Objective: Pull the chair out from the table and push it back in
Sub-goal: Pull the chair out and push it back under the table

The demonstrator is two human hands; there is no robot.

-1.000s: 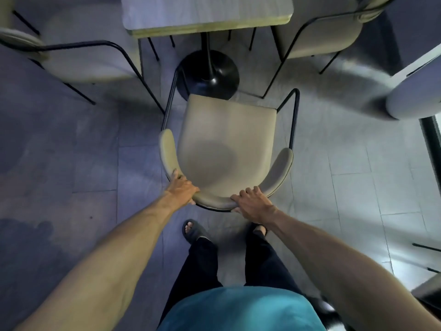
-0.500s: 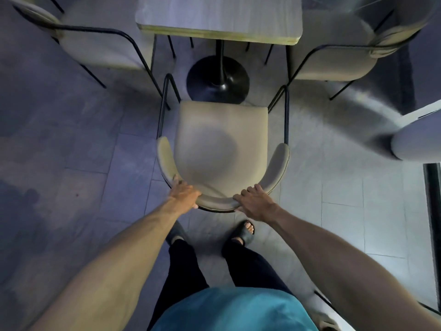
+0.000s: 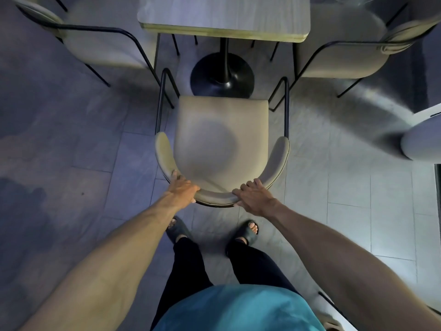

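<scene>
A beige padded chair (image 3: 222,139) with a curved backrest and black metal frame stands on the floor in front of me, its seat fully clear of the table (image 3: 224,17). The table has a grey top and a round black pedestal base (image 3: 222,77). My left hand (image 3: 182,188) grips the left part of the backrest. My right hand (image 3: 255,195) grips the right part, fingers curled over its top edge. The chair faces the table squarely.
Matching chairs sit tucked at the table's left (image 3: 95,39) and right (image 3: 346,51) sides. A white rounded seat (image 3: 422,139) juts in at the right edge. My feet in dark slippers stand on the tiled floor just behind the chair.
The chair has straightened from a slight skew to face the table squarely and sits closer to it. I have stepped forward; both hands kept their grip on the backrest.
</scene>
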